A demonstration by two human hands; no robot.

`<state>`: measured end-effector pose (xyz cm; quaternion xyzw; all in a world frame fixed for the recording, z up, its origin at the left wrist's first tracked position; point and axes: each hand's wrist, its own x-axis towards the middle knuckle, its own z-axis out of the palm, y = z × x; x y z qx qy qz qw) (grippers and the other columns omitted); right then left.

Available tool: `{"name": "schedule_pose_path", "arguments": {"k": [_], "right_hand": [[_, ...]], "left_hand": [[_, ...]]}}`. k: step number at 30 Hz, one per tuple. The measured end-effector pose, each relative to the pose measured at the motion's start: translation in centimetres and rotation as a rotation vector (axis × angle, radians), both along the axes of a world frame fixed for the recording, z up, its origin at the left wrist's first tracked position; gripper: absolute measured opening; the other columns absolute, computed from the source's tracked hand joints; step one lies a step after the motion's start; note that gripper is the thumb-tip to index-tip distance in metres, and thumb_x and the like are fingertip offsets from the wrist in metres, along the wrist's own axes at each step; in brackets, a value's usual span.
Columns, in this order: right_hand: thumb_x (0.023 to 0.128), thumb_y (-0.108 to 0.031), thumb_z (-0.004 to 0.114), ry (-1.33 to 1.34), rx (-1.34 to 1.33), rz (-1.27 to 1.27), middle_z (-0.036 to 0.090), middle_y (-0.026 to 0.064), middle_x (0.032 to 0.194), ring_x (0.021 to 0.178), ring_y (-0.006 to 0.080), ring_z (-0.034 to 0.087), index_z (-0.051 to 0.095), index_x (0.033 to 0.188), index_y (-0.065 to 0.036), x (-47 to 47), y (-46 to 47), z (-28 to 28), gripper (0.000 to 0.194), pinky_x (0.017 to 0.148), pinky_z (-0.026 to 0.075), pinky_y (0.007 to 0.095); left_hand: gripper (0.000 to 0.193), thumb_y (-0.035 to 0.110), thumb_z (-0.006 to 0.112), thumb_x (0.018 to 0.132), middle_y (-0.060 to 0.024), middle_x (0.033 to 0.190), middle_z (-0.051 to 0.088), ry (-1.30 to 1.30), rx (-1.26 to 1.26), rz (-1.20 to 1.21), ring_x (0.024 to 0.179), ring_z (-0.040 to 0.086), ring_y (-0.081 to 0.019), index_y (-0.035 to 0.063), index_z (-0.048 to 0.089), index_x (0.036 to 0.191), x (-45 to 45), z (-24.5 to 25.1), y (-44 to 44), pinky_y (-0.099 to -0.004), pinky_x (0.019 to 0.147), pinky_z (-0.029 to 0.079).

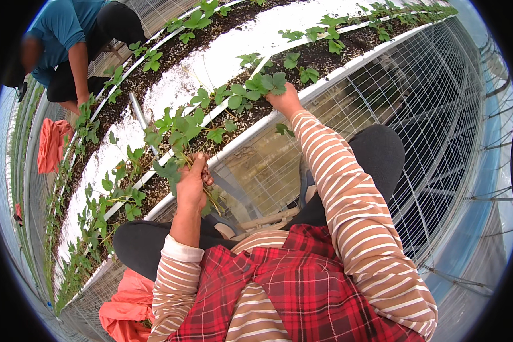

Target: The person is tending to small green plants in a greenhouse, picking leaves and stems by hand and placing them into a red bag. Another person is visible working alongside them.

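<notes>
My left hand (193, 181) is closed around a bunch of cut strawberry stems and leaves (180, 132), held over the near edge of the raised bed. My right hand (284, 101) reaches to the bed's near rim, its fingers at the leaves of a strawberry plant (273, 83); the fingertips are partly hidden by foliage, so its hold is unclear. Dark soil (243, 121) with pale grains lies under the plants. A white irrigation pipe (216, 112) runs along the row between both hands.
White sheeting (226, 47) covers the bed's middle, where a metal bar (140, 112) lies across. Wire mesh (414, 141) hangs along the near side. A co-worker (68, 38) crouches across the bed, a hand at the plants. Red-orange bags (128, 305) are beside me and opposite.
</notes>
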<state>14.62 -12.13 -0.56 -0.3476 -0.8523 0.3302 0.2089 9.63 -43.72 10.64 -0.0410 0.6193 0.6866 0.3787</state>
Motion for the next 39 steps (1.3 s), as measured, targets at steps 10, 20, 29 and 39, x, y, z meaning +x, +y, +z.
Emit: {"name": "schedule_pose_path", "arguments": {"k": [10, 20, 29, 39], "right_hand": [[0.078, -0.020, 0.062, -0.073, 0.015, 0.136, 0.067, 0.0200, 0.089, 0.087, 0.0424, 0.062, 0.069, 0.087, -0.008, -0.7, 1.2, 1.2, 0.016, 0.077, 0.051, 0.0479], [0.077, -0.009, 0.060, -0.340, -0.008, 0.264, 0.067, 0.0210, 0.092, 0.088, 0.0395, 0.063, 0.066, 0.094, -0.004, -1.5, 0.7, 2.0, 0.019, 0.076, 0.052, 0.0459], [0.080, -0.020, 0.063, 0.105, 0.020, 0.285, 0.066, 0.0170, 0.083, 0.081, 0.0394, 0.062, 0.065, 0.088, -0.008, 1.3, 1.5, 2.2, 0.015, 0.071, 0.051, 0.0436], [0.078, -0.021, 0.066, -0.082, 0.102, 0.180, 0.066, 0.0175, 0.092, 0.087, 0.0396, 0.061, 0.065, 0.095, -0.009, 0.2, 0.9, 0.6, 0.020, 0.075, 0.051, 0.0446]], "left_hand": [[0.017, 0.023, 0.059, 0.095, 0.0044, 0.066, 0.043, 0.020, -0.020, -0.006, 0.053, 0.037, -0.0060, 0.0065, 0.059, 0.092, 0.4, 0.5, 0.1, -0.0233, 0.049, 0.035], [0.017, 0.023, 0.060, 0.095, 0.0042, 0.066, 0.044, -0.001, -0.003, -0.031, 0.053, 0.039, -0.0059, 0.0055, 0.060, 0.093, 0.2, -0.5, 0.4, -0.0237, 0.049, 0.035], [0.019, 0.024, 0.060, 0.095, 0.0020, 0.067, 0.046, -0.022, 0.032, -0.042, 0.052, 0.039, -0.0071, 0.0053, 0.061, 0.094, 0.4, -0.2, 1.2, -0.0250, 0.048, 0.036], [0.021, 0.025, 0.060, 0.095, 0.0040, 0.066, 0.044, -0.008, 0.004, -0.018, 0.051, 0.036, -0.0057, 0.0047, 0.061, 0.092, 0.5, -0.3, 1.1, -0.0233, 0.048, 0.035]]}}
